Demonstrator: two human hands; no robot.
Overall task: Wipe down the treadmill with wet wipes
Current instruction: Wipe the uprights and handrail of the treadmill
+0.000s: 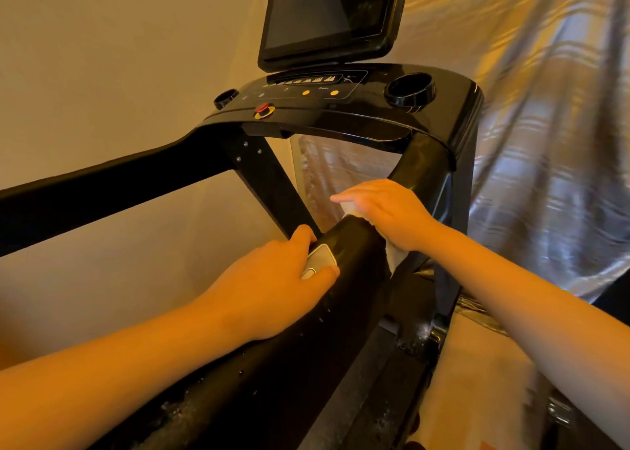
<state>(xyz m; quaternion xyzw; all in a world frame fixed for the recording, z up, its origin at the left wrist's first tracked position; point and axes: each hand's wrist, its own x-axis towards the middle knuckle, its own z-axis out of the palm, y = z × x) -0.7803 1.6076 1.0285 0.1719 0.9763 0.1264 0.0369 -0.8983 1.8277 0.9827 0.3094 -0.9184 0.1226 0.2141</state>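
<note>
Fingers [344, 197] of the right hand [385, 211] lie straight and close together, pointing across the right rail [354, 279] of the treadmill [341, 122] and pressing a white wipe [395, 260] flat onto it. Most of the wipe is under the palm; a loose end hangs below the wrist on the outer side. The left hand [283, 279] grips the same rail lower down, thumb over the top and fingers curled round the inner side, with the silver pad [318, 260] showing between them; how the lower fingers lie cannot be told. Judged step: wiping the upper right rail, with the left hand serving as a brace. The console [371, 85] and screen [327, 16] stand just beyond the rail's top. Next move, as judged: carry the wipe along the rail under steady pressure. The left hand will need to lift for the pad and the stretch beneath it to be reached. The left rail [102, 190] is well apart from both hands.
</note>
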